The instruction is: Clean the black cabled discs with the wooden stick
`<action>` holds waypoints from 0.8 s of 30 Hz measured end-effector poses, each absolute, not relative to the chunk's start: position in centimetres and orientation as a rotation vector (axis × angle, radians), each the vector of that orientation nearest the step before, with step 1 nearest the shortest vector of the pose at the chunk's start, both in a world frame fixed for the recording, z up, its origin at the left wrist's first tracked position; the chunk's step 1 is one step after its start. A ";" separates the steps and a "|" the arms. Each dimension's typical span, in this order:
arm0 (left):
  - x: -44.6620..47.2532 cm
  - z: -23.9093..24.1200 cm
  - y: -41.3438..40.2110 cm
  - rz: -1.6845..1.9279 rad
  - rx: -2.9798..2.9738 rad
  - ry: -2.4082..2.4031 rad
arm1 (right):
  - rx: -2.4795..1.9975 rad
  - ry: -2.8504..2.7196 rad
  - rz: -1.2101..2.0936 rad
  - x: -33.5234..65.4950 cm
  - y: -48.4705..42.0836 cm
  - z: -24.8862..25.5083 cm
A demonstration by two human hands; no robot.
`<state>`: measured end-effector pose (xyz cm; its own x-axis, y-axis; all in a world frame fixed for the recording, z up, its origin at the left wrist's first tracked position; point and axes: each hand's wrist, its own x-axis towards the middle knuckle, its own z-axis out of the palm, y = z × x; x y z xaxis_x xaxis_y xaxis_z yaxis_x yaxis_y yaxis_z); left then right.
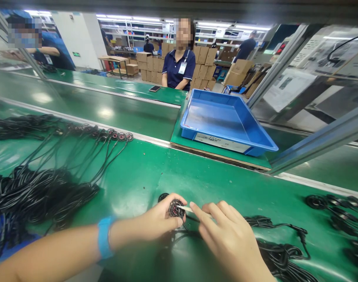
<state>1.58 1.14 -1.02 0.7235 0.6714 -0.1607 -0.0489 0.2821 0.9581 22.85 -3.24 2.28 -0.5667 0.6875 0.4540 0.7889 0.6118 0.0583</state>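
Note:
My left hand [158, 219] is closed around a round black part [176, 208] with a reddish ring in its middle, gripping it at the edges between thumb and fingers. A second black disc [162, 196] shows just behind those fingers; whether it is held too, I cannot tell. Pinched in my right hand [227, 231] is a thin pale stick-like tool [186, 209], its tip at the face of the round part. A black cable [183, 236] runs below both hands.
Bundles of black cables [40, 192] with round ends lie on the left of the green bench [132, 172]. More cables [281, 254] and black discs [315, 201] are at right. A blue tray [225, 143] stands beyond, near a metal post [319, 137]. A person [179, 68] sits opposite.

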 end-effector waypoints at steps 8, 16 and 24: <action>1.5 -1.6 1.1 0.524 1.178 0.624 | -1.207 -2.394 -0.272 22.6 -3.3 2.3; 1.5 -1.6 1.1 0.537 1.196 0.605 | -1.199 -2.420 -0.306 22.8 -3.5 2.1; 1.4 -1.4 1.1 0.521 1.204 0.622 | -1.225 -2.394 -0.297 22.5 -3.5 2.3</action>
